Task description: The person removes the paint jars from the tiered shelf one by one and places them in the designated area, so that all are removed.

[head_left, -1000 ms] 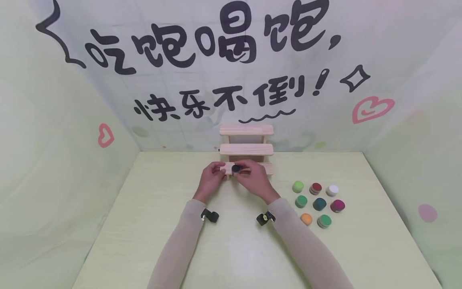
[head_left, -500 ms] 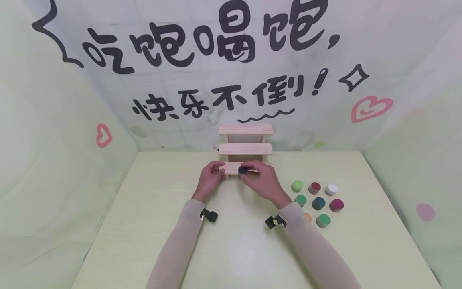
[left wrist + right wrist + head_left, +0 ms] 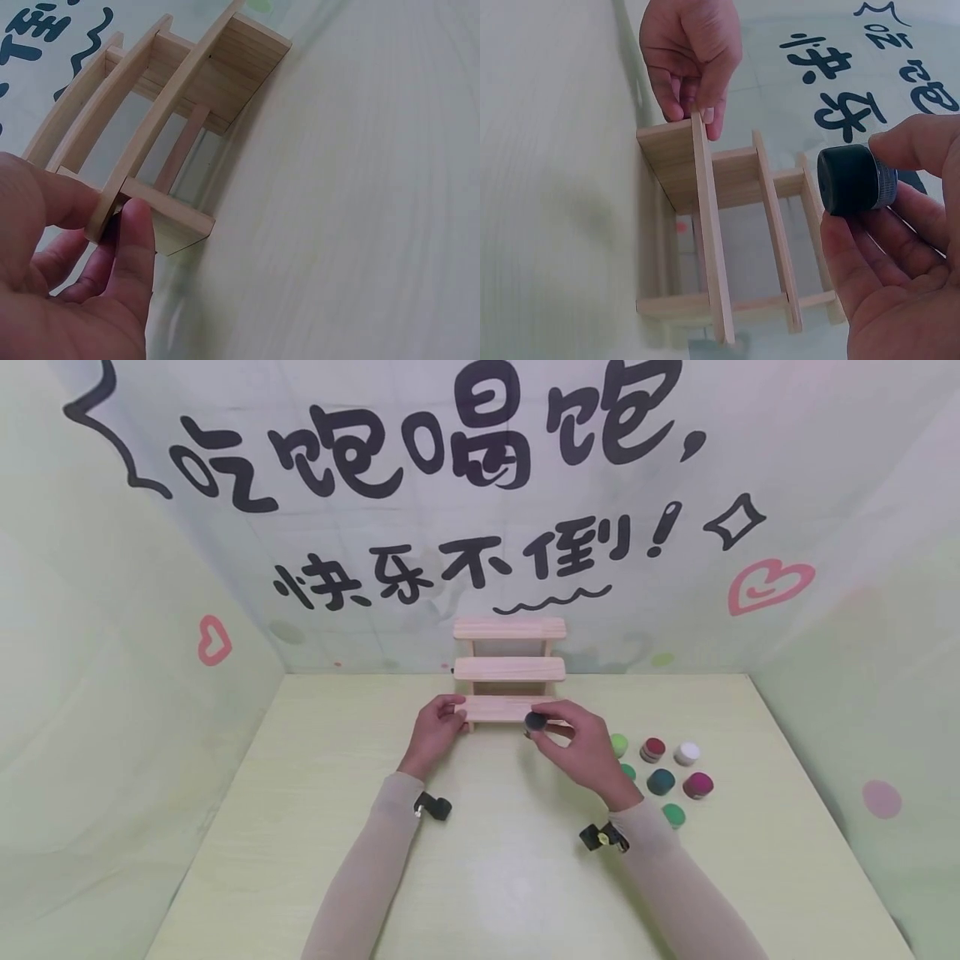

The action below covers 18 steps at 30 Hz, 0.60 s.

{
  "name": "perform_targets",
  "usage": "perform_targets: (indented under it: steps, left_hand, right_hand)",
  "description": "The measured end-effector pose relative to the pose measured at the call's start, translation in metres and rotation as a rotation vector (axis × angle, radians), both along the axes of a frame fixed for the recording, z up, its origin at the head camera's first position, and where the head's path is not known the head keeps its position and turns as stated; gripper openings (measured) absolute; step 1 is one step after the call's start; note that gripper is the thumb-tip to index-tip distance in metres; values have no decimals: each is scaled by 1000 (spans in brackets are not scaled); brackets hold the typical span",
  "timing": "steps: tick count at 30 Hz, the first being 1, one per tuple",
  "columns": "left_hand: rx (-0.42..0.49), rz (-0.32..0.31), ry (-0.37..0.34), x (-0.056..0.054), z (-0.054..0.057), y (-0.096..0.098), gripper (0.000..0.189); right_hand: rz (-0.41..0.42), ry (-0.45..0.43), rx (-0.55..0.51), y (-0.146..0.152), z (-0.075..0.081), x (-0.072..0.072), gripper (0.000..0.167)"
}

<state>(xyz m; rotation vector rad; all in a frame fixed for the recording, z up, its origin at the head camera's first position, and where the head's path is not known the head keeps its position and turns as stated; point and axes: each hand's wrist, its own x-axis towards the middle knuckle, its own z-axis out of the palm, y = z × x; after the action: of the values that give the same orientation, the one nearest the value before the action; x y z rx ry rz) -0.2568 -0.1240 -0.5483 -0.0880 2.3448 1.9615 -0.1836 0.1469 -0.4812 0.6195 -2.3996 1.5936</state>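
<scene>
A three-tier stand of pale wood (image 3: 510,668) stands against the back wall. My left hand (image 3: 437,735) grips the left end of its lowest shelf; in the left wrist view the fingers (image 3: 135,232) and thumb pinch the board's end. My right hand (image 3: 588,747) holds a small dark jar (image 3: 535,722) between thumb and fingertips, in front of the right part of the lowest shelf. Seen from the right wrist, the jar (image 3: 847,180) lies tilted on its side, blackish green with a ribbed band, apart from the stand.
Several small jars stand on the table to the right: light green (image 3: 618,744), red (image 3: 653,749), white (image 3: 687,753), teal (image 3: 662,782), magenta (image 3: 698,785) and green (image 3: 673,815). My right arm partly covers this group. A printed cloth (image 3: 420,635) hangs behind.
My right hand has drawn the dark jar rightward along the lowest shelf's front and slightly toward me. The right forearm now hides the orange jar. My left hand has stayed on the shelf end.
</scene>
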Motion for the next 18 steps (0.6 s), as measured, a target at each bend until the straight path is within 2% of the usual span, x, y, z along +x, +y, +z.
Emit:
perform_targets:
  steps: [6, 18]
  left_hand:
    - [-21, 5, -14, 0, 1, 0, 26]
    - [11, -6, 10, -2, -1, -1, 27]
  right_hand:
    - [-23, 22, 19, 18, -1, 10, 41]
    - [-56, -3, 5, 53, -3, 28, 39]
